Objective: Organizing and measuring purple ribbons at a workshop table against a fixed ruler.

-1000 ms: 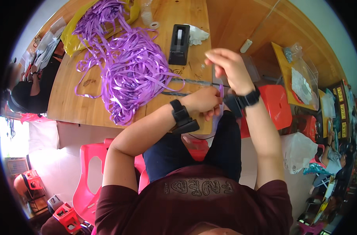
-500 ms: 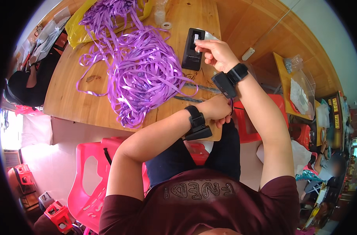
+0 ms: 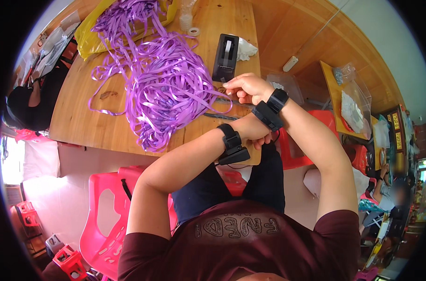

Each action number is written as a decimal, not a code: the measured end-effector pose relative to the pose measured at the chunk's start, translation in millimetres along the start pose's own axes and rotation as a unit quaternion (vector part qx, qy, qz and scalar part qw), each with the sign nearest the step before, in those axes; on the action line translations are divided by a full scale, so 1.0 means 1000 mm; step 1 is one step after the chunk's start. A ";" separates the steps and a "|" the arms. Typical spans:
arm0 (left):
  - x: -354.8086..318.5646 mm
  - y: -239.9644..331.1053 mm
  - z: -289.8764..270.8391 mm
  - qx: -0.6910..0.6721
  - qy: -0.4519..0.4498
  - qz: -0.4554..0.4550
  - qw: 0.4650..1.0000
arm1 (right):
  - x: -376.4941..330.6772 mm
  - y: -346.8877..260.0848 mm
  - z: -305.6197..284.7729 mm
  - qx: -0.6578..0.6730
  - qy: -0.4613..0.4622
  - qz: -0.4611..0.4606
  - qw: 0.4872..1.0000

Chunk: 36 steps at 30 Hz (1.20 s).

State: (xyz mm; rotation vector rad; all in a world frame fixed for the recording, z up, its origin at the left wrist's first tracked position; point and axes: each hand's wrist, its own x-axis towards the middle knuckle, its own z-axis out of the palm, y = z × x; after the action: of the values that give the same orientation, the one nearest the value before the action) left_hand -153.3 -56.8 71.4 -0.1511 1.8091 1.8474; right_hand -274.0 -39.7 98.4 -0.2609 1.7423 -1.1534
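Observation:
My right hand (image 3: 251, 88) is closed in a pinch just off the near end of a black tape dispenser (image 3: 223, 70); what its fingertips hold is too small to make out. A white tape roll (image 3: 228, 48) sits in the dispenser. Below, at the table's near corner, my left hand (image 3: 251, 128) is curled shut on a purple ribbon, mostly hidden by the hand and my right wrist. Black devices are strapped to both wrists. A large tangled heap of purple ribbons (image 3: 168, 86) lies left of the dispenser, apart from both hands.
A yellow plastic bag (image 3: 89, 40) with more ribbons lies at the far left of the wooden table (image 3: 72, 112). A small tape roll (image 3: 193, 31) and crumpled white material (image 3: 246, 49) are at the back. Red chairs (image 3: 98, 225) stand around. Other people are at both sides.
My right hand has moved from the dispenser's tape roll toward me, past its near end. My left hand stays low by the table corner; the purple strip beside it is now mostly hidden.

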 end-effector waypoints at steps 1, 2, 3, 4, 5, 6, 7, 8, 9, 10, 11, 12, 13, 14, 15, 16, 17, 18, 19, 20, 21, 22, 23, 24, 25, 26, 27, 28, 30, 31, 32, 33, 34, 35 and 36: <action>-0.003 0.001 0.000 0.009 -0.006 -0.019 1.000 | -0.007 -0.002 -0.004 -0.009 -0.021 -0.032 0.999; -0.005 0.001 0.000 0.010 -0.011 -0.019 1.000 | -0.015 -0.004 -0.010 -0.007 -0.017 -0.030 0.999; -0.005 0.002 -0.001 0.011 0.000 0.007 1.000 | -0.022 -0.007 -0.017 -0.010 -0.036 -0.089 0.995; -0.007 0.003 0.000 0.012 0.009 0.033 0.999 | -0.034 -0.008 -0.026 -0.012 -0.053 -0.145 0.988; -0.010 0.010 -0.004 0.036 -0.001 0.017 0.999 | -0.046 -0.010 -0.035 -0.034 -0.045 -0.147 0.988; -0.007 0.006 -0.006 0.035 -0.009 0.014 0.999 | -0.054 -0.005 -0.044 -0.030 -0.040 -0.142 0.989; -0.004 0.004 -0.006 0.049 -0.005 0.006 0.999 | -0.063 -0.002 -0.055 -0.076 -0.059 -0.147 0.985; -0.003 0.004 -0.006 0.063 -0.004 -0.001 0.998 | -0.072 0.003 -0.067 -0.120 -0.076 -0.150 0.978; -0.003 0.005 -0.007 0.072 -0.008 -0.002 0.997 | -0.081 0.009 -0.077 -0.168 -0.071 -0.133 0.974; -0.004 0.006 -0.007 0.073 -0.013 -0.003 0.997 | -0.087 0.014 -0.083 -0.165 -0.068 -0.131 0.975; -0.004 0.006 -0.007 0.063 -0.011 0.001 0.998 | -0.091 0.019 -0.089 -0.255 -0.061 -0.127 0.957; -0.004 0.008 -0.006 0.053 -0.009 0.004 0.999 | -0.094 0.023 -0.094 -0.343 -0.055 -0.122 0.930; -0.005 0.010 -0.005 0.055 -0.012 0.002 0.998 | -0.094 0.025 -0.100 -0.363 -0.058 -0.086 0.926; -0.007 0.013 -0.004 0.056 -0.009 -0.001 0.998 | -0.092 0.028 -0.103 -0.360 -0.057 -0.086 0.927; -0.008 0.015 -0.003 0.057 -0.005 -0.004 0.998 | -0.089 0.032 -0.106 -0.390 -0.070 -0.113 0.911; -0.008 0.013 -0.004 0.058 -0.005 -0.006 0.998 | -0.088 0.032 -0.105 -0.420 -0.085 -0.141 0.892; -0.008 0.012 -0.004 0.051 -0.005 -0.003 0.999 | -0.087 0.032 -0.104 -0.418 -0.085 -0.141 0.893; -0.008 0.011 -0.004 0.045 -0.006 0.001 0.999 | -0.086 0.031 -0.103 -0.431 -0.084 -0.129 0.889; -0.009 0.012 -0.004 0.047 -0.007 -0.001 0.999 | -0.086 0.031 -0.102 -0.443 -0.082 -0.116 0.885; -0.010 0.015 -0.002 0.045 -0.006 -0.005 0.999 | -0.084 0.031 -0.102 -0.441 -0.081 -0.117 0.886; -0.011 0.017 -0.002 0.044 -0.006 -0.008 0.999 | -0.083 0.032 -0.102 -0.471 -0.065 -0.121 0.871; -0.010 0.015 -0.002 0.045 -0.006 -0.009 0.999 | -0.082 0.031 -0.098 -0.503 -0.050 -0.126 0.854; -0.008 0.012 -0.003 0.044 -0.003 -0.005 0.999 | -0.082 0.030 -0.095 -0.502 -0.050 -0.126 0.854; -0.008 0.010 -0.003 0.044 -0.001 0.000 0.999 | -0.082 0.029 -0.092 -0.497 -0.037 -0.114 0.860; -0.008 0.011 -0.003 0.044 -0.002 -0.001 0.999 | -0.084 0.027 -0.089 -0.491 -0.024 -0.100 0.865; -0.010 0.014 -0.002 0.046 -0.003 -0.001 0.999 | -0.085 0.026 -0.087 -0.491 -0.024 -0.099 0.865; -0.011 0.015 -0.002 0.047 -0.003 -0.002 0.999 | -0.087 0.025 -0.086 -0.503 -0.005 -0.083 0.860; -0.011 0.015 -0.002 0.047 -0.003 -0.002 0.999 | -0.089 0.024 -0.084 -0.515 0.013 -0.068 0.855; -0.010 0.014 -0.003 0.054 -0.005 -0.006 0.999 | -0.092 0.022 -0.080 -0.547 0.029 -0.070 0.834; -0.010 0.013 -0.003 0.055 -0.006 -0.005 0.998 | -0.093 0.021 -0.079 -0.579 0.045 -0.071 0.811; -0.009 0.013 -0.003 0.053 -0.005 -0.003 0.999 | -0.094 0.022 -0.080 -0.579 0.046 -0.070 0.811; -0.009 0.012 -0.003 0.052 -0.005 -0.002 0.999 | -0.094 0.024 -0.081 -0.622 0.070 -0.075 0.776; -0.009 0.012 -0.003 0.052 -0.005 -0.001 0.999 | -0.096 0.024 -0.080 -0.663 0.093 -0.080 0.739; -0.010 0.012 -0.003 0.049 -0.003 -0.002 0.999 | -0.099 0.024 -0.080 -0.663 0.094 -0.080 0.739; -0.010 0.012 -0.004 0.045 -0.002 -0.003 0.999 | -0.104 0.023 -0.080 -0.633 0.102 -0.112 0.759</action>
State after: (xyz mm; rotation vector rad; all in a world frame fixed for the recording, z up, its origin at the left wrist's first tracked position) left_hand -150.9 -62.7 86.1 -0.1204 1.8834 1.7562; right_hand -280.6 83.8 148.0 -1.2072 2.4998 0.0778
